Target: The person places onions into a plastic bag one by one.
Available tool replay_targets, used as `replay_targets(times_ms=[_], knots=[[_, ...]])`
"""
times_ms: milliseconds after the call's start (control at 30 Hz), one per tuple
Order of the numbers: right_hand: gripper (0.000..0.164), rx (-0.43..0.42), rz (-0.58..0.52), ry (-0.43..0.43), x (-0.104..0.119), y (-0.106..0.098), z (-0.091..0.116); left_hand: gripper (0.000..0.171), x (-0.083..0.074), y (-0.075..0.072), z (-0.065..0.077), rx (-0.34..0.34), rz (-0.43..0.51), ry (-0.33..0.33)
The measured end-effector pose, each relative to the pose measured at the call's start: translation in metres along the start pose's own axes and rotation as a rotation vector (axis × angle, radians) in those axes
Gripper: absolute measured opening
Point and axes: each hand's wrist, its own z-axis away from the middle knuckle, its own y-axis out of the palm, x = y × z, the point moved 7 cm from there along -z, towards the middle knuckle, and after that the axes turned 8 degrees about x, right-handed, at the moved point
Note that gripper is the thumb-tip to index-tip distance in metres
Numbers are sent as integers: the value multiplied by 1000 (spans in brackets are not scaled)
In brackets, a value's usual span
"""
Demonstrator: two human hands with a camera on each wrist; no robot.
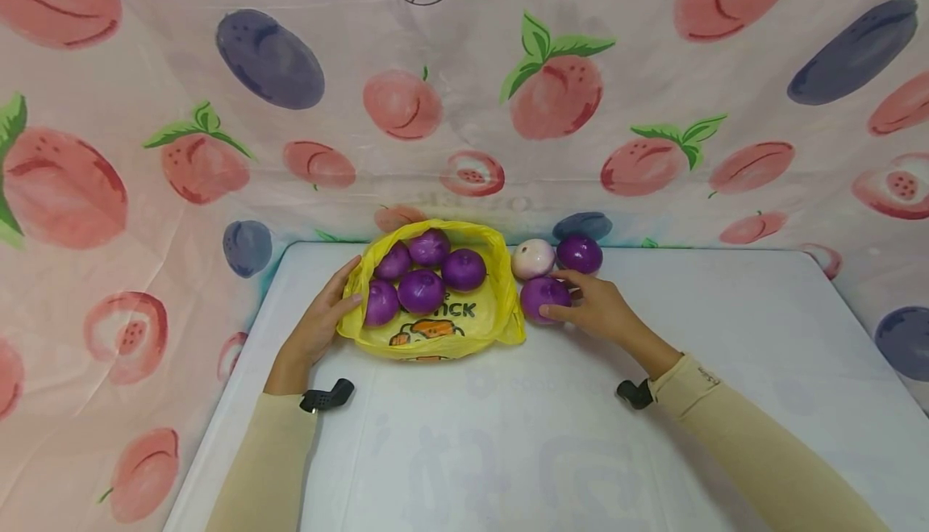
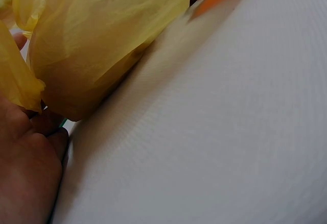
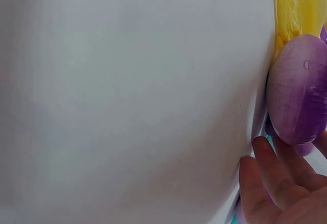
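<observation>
Bag (image 1: 486,321), yellow, sits open on the white counter (image 1: 472,435) with five purple onions (image 1: 421,291) inside, its left side gripped between the left hand's (image 1: 315,326) thumb and fingers, apparently to keep the mouth wide. Right hand's (image 1: 602,306) fingers clamp a front onion (image 1: 537,298) just beside it, near a white onion (image 1: 533,259) and a purple spare (image 1: 579,255). Fruit-printed cloth (image 1: 464,56) backs the counter.

Makeshift booth-like setting: fruit-print backdrop (image 1: 450,40) behind a white table (image 1: 464,443).

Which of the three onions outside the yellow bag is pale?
The back-left onion, between the yellow bag and the rear purple onion: it looks whitish, the others purple.
</observation>
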Motion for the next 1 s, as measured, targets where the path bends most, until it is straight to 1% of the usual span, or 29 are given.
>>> replay_targets(times_ms=[200,433,700,1000], knots=[[73,-19,2,-11,0,-1,1,67,0,0,0,3,-3,5],[72,-28,-9,-3,1,-2,2,67,0,0,0,2,-5,6],[73,-39,-23,13,8,-5,5,67,1,0,0,-1,-13,-2],[78,-57,-53,5,16,-8,6,68,0,-1,0,-6,-20,-11]])
